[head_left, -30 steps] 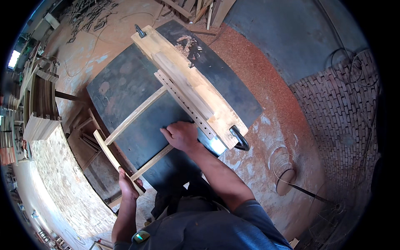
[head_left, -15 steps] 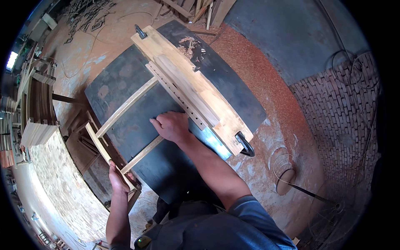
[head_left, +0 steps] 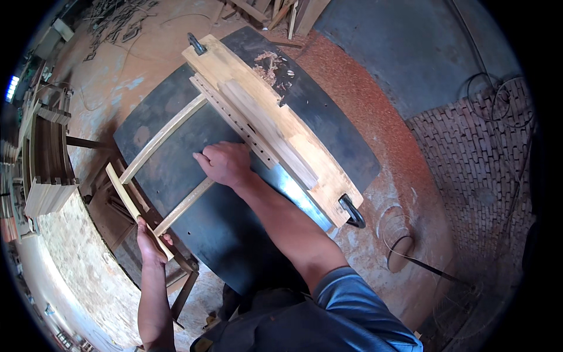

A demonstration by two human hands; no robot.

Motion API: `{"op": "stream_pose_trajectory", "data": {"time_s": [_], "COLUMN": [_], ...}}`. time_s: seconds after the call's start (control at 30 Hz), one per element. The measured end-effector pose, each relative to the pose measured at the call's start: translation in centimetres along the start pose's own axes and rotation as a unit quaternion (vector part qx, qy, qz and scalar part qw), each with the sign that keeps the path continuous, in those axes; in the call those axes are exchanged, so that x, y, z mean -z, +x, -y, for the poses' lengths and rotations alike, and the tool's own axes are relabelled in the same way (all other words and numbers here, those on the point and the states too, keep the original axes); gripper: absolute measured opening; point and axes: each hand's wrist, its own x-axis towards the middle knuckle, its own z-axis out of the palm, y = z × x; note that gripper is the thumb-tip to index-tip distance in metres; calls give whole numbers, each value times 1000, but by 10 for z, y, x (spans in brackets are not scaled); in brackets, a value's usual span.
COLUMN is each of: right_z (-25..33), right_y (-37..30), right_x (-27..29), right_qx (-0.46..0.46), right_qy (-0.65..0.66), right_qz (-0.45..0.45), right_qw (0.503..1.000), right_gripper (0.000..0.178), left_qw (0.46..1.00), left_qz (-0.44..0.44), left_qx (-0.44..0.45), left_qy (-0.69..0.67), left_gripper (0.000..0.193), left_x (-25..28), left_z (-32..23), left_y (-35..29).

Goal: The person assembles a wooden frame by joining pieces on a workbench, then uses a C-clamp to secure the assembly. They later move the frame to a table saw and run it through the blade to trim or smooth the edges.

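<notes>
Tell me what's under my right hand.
A rail runs in beneath the right hand, with the dark table showing on either side. The hand covers the rail's far end, so how it meets the drilled strip cannot be seen.

Total woodworking shop, no two ways about it. Main giveaway is the big dark grey flat-topped worktable [head_left: 337, 129]: there's a thick pale wooden plank [head_left: 267, 108] fixed across it with black metal clamps [head_left: 353, 212], plus a pale wooden ladder-like frame [head_left: 164, 134] on the near side of that. Curly, pale wood shavings [head_left: 268, 66] are lying on the table's far part. Left of the table you've got a tall stack of curved brown wooden pieces [head_left: 50, 152], and beyond its far end, long light-brown scrap boards [head_left: 293, 14] propped in a pile. Right of the table it's rust-red grainy floor litter [head_left: 363, 100], then rough grey-brown brickwork [head_left: 469, 152]. Pretty dusty in here, honestly.
</notes>
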Motion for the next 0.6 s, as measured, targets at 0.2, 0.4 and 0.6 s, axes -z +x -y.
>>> {"op": "stream_pose_trajectory", "data": {"time_s": [0.2, 0.4, 0.6], "right_z": [-1, -3, -3], "right_y": [20, 34, 48], "right_x": [-14, -28, -41], "right_qx": [-9, 2, -7], "right_qy": [14, 7, 9], "right_qz": [-5, -23, -7], "right_qw": [1000, 1000, 1000], "right_gripper": [35, 37, 36], "left_qw": [1000, 1000, 1000], "left_qz": [-7, -7, 5], "left_qx": [0, 4, 4], "left_qy": [10, 3, 1], "left_gripper": [51, 49, 50], "left_x": [-9, -10, -4], "left_z": [-20, -34, -44], "left_y": [15, 28, 51]}}
